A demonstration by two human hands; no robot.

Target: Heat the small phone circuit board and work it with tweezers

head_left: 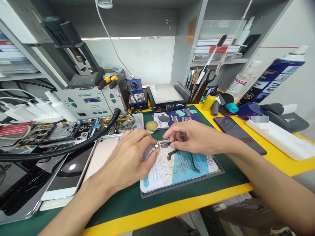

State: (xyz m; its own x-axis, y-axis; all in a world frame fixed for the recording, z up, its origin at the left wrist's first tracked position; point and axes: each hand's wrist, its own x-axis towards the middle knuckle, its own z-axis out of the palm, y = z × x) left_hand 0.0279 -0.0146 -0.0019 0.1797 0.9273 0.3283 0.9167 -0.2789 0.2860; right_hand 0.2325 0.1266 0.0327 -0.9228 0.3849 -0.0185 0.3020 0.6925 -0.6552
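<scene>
A grey shelving unit rises behind the yellow-edged green workbench, lit by a white backlit panel.

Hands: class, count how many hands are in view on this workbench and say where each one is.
2. The left hand and the right hand meet over the small circuit board on the blue-and-white mat, fingertips touching it. None other shows; clutter could hide more.

Single head-worn view, angled forward and down, close over green-and-yellow workbench top, facing grey shelving unit at rear, wide-angle, edges bowed
</scene>
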